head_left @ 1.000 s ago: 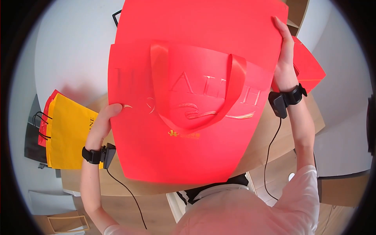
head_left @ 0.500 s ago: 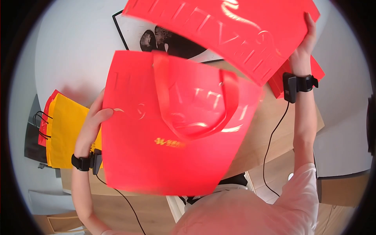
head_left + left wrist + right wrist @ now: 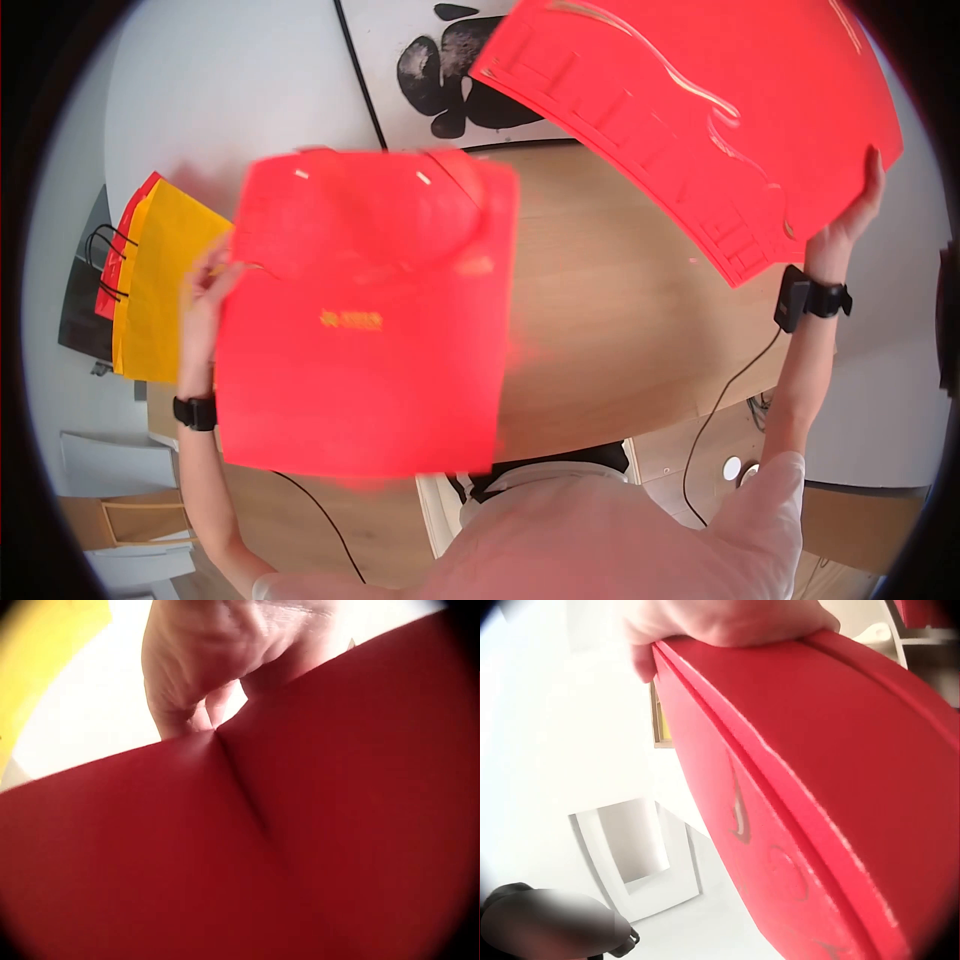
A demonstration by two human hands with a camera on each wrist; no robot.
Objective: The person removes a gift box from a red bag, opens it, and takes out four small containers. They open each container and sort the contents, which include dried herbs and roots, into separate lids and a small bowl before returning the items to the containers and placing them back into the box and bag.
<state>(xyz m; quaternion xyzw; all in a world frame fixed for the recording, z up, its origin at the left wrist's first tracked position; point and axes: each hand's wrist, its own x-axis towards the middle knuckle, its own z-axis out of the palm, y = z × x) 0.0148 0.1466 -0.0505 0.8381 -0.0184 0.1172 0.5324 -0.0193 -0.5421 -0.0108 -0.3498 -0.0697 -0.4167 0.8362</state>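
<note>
In the head view a red gift bag with ribbon handles and small gold print hangs upright over the left of the table, blurred. My left hand pinches its left side edge; the left wrist view shows the bag's side panel creased inward right at the fingers. Up at the right, my right hand grips a large flat red gift box by its edge. Embossed letters and a gold swirl mark its face, tilted in the air. From the right wrist, the box's side shows a lid seam.
A yellow paper bag with black cord handles stands at the table's left, a red bag behind it. Against the back wall is a framed black-and-white picture. The wooden table stretches between both red things. A cable trails from the right wrist.
The box, earlier overlapping the bag, has moved up and right with my right hand, apart from the bag. My left hand has carried the bag leftward. The picture and tabletop between them have come into view.
</note>
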